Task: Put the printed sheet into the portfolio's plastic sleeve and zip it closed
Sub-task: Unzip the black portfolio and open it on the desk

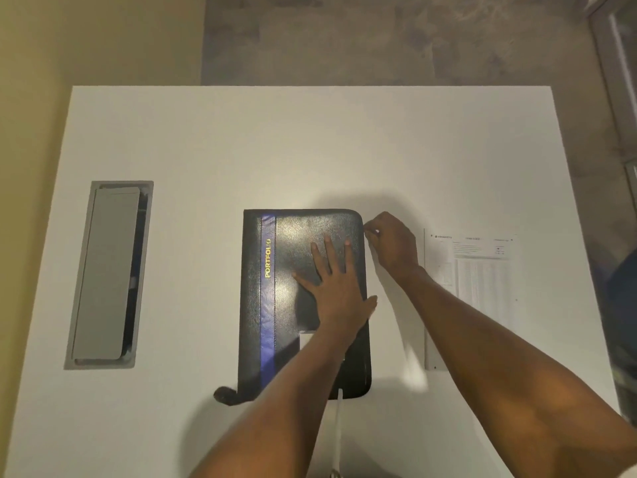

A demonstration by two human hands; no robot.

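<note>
A black portfolio (293, 236) with a blue stripe and yellow lettering lies closed in the middle of the white table. My left hand (336, 284) rests flat on its cover, fingers spread. My right hand (391, 241) is at the portfolio's upper right corner, fingertips pinched at the zipper edge; the zipper pull itself is too small to make out. The printed sheet (482, 288) lies flat on the table to the right of the portfolio, partly behind my right forearm.
A grey cable hatch (107, 274) is set into the table (275, 150) at the left. A short black strap (225, 395) sticks out from the portfolio's lower left corner. A white cord (339, 415) hangs near the front edge. Floor lies beyond the far edge.
</note>
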